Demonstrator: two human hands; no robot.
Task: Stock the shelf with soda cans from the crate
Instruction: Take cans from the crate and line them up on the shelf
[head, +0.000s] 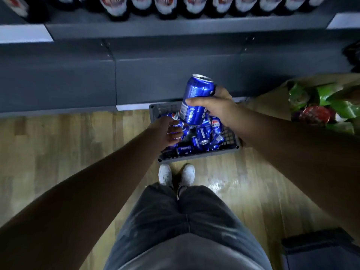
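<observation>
I have the right hand (212, 108) wrapped round a shiny blue aluminium soda can (196, 96), thumb across the front and fingers curled behind. The can is lifted clear above the grey plastic lattice crate (196, 155) and tilted with its silver top toward the dark grey metal shelf (175, 28), which I judge is where it goes next. The left hand (167, 131) hangs low over the loose blue cans heaped in the crate (202, 135), fingers relaxed and slightly spread. It seems to close on nothing, though blur makes that hard to be sure of; I read it as lining up the next pick. The crate sits on the pale wooden floor (68, 137) hard against the shelf base, just ahead of the white shoes (176, 175), so each lift is short. Dark bottles with red-and-white labels (165, 6) already line the shelf above.
</observation>
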